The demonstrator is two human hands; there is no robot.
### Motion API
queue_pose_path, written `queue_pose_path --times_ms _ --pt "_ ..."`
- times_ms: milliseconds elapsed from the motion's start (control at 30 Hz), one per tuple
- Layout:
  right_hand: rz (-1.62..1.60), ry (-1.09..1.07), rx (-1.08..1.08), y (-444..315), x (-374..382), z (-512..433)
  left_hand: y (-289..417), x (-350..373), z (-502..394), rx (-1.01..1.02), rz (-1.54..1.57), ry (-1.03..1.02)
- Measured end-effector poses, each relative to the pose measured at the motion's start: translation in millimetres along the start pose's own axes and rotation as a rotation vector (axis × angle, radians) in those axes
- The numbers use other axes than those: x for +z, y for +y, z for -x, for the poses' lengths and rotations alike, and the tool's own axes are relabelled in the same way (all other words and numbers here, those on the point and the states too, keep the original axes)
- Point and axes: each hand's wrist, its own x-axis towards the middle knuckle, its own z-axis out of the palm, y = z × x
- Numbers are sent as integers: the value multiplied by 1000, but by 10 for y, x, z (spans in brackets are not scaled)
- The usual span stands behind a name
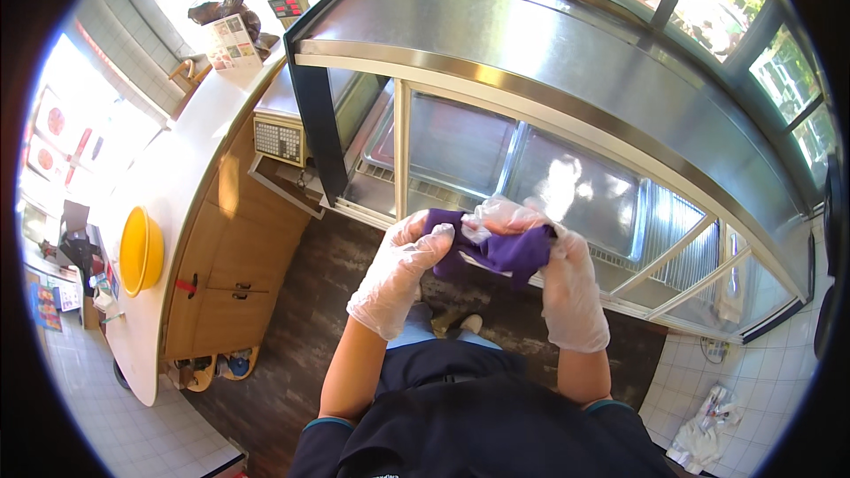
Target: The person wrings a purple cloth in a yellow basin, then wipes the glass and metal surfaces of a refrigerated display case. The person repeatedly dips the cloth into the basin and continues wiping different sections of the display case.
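Both my hands wear clear plastic gloves and hold a purple cloth (508, 252) between them, in front of my body. My left hand (402, 262) pinches the cloth's left end with the thumb on top. At the other end, my right hand (574, 279) grips the cloth, its fingers reaching over the top edge. The cloth is bunched and sags in the middle. Behind it stands a glass-fronted display case (531, 46) with a steel top and sliding panes. Inside the case lie a metal tray (458, 146) and a second metal tray (571, 192).
To the left is a white-topped counter (192, 139) over wooden cabinets (232, 259), with a yellow plastic basin (141, 252) on it. A cream keypad machine (280, 139) sits beside the case. Plastic bags (704, 428) hang at the tiled wall on the right.
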Motion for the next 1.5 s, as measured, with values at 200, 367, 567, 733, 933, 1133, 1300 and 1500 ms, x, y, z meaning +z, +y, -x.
queue_pose_path --times_ms 200,367,567,733,933,1133,1300,1500 --pt "-1285 -35 517 277 -12 -84 238 160 93 70 10 89" --pt "-1505 -75 583 480 155 42 397 222 166 140 148 112" --pt "-1611 -116 558 534 333 -17 337 -19 221 191 75 276" --pt "-1573 2 650 781 810 -130 160 -781 60 142 -193 614" --pt "-1729 534 819 1795 1908 -448 -90 -2064 208 -23 -151 733" --pt "-1816 750 563 2963 3161 -1430 223 -3140 148 -104 -160 824" --pt "-1507 1103 615 3259 3931 -2553 675 -3791 14 -24 -126 834" --pt "-1093 1072 895 2815 4147 -2940 925 -4138 -151 -45 -157 797"
